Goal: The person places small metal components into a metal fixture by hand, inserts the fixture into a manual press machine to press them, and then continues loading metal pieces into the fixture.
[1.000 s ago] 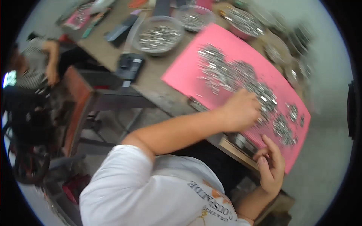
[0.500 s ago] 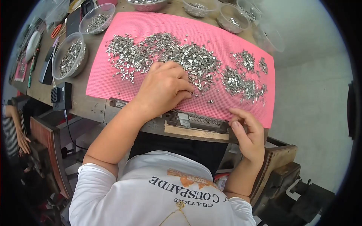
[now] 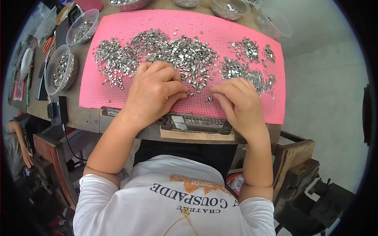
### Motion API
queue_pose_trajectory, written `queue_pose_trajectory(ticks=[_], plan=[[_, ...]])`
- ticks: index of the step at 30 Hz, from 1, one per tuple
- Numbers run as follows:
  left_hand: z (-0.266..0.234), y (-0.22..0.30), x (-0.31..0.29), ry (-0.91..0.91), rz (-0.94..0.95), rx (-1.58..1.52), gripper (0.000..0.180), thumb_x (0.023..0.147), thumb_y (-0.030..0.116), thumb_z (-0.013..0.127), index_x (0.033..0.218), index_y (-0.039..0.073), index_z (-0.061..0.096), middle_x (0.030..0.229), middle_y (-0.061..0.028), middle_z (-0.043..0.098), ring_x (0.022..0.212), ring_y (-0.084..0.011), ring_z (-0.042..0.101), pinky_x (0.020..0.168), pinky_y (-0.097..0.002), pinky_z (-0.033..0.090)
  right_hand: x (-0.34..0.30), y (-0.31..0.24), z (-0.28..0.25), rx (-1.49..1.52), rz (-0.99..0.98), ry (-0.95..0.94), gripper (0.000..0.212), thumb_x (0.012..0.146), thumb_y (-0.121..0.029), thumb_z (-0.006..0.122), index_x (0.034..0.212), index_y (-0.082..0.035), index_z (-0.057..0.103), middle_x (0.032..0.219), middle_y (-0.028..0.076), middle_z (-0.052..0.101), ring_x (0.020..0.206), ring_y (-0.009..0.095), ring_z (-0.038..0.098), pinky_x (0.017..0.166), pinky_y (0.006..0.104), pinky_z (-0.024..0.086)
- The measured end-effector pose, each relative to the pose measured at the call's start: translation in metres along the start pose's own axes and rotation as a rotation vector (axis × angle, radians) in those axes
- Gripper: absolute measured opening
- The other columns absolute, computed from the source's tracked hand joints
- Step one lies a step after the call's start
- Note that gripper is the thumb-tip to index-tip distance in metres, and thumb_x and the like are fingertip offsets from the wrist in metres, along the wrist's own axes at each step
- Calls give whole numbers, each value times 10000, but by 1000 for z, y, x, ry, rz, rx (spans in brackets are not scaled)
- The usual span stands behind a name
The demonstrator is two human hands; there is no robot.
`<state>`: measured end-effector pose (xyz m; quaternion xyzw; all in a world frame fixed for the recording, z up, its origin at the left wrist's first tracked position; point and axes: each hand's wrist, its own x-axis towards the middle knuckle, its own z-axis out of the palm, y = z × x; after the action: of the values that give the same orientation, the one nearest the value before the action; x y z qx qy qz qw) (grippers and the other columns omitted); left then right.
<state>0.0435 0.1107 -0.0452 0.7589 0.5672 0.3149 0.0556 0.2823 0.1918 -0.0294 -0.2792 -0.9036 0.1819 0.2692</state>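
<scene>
Left fingers and right fingers flank small loose metal pieces.

Shows at six o'clock, on the white shirt, two lines of dark capital letters, standing upside down. Sets the larger line, gently slanted, between an orange printed motif toward twelve o'clock and the smaller line toward six.

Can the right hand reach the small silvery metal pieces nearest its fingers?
Likely yes: the small silvery metal pieces lie uncovered on the pink textured mat, beside the right hand, nothing visible between.
</scene>
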Motion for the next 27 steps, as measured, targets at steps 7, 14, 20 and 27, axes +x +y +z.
queue_pose_trajectory(ticks=[7,14,20,27], plan=[[1,4,3,31,87,110,131,739,147,844,839,153,759,905,16,670,1019,-218,645,863,-394,432,23,10,9,-77,-147,-103,156,838,-74,783,988,-91,743,942,55,692,911,266,654,830,392,487],[2,3,2,21,66,56,124,732,123,828,825,138,747,901,3,658,1022,-222,637,864,-399,439,23,5,8,-115,-158,-152,158,827,-68,779,977,-94,740,975,48,692,932,262,652,822,389,483],[2,4,2,14,38,0,133,734,115,840,833,129,752,911,0,658,1004,-225,630,864,-399,442,22,14,7,-56,-168,-104,135,824,-56,712,945,-106,745,901,22,659,888,229,646,803,376,467],[4,8,4,17,27,-19,126,743,122,842,825,125,746,916,-5,656,994,-228,627,868,-406,445,26,10,-2,-144,-178,-142,136,842,-44,751,970,-92,749,926,55,684,888,269,649,812,396,492]])
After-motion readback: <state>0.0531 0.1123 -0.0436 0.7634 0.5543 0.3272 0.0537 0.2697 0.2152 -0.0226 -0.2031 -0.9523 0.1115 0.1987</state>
